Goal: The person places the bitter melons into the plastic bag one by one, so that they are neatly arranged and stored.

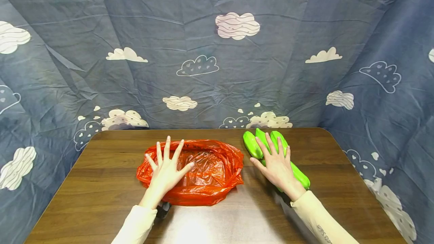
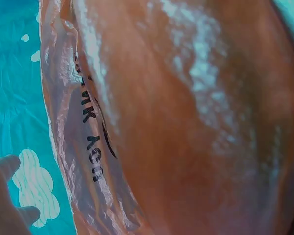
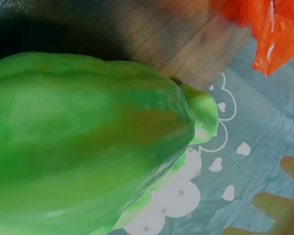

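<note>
A red plastic bag [image 1: 203, 195] lies on the table with its mouth spread wide toward me. My left hand [image 1: 167, 172] is held over the bag's left side, fingers straight and spread, holding nothing. Dark printed letters show on the bag [image 2: 88, 127] in the left wrist view. To the right are several green papaya-like fruits [image 1: 251, 144], grouped at the back with another [image 1: 301, 176] nearer me. Above them my right hand [image 1: 278, 168] is spread, partly hiding them. One large ridged green fruit [image 3: 88, 147] with an orange-brown patch fills much of the right wrist view.
The brown wooden table [image 1: 101, 172] ends at a blue-grey cloth backdrop [image 1: 203, 48] with cloud prints, which also hangs along both sides. A small black device [image 1: 162, 211] sits under my left wrist.
</note>
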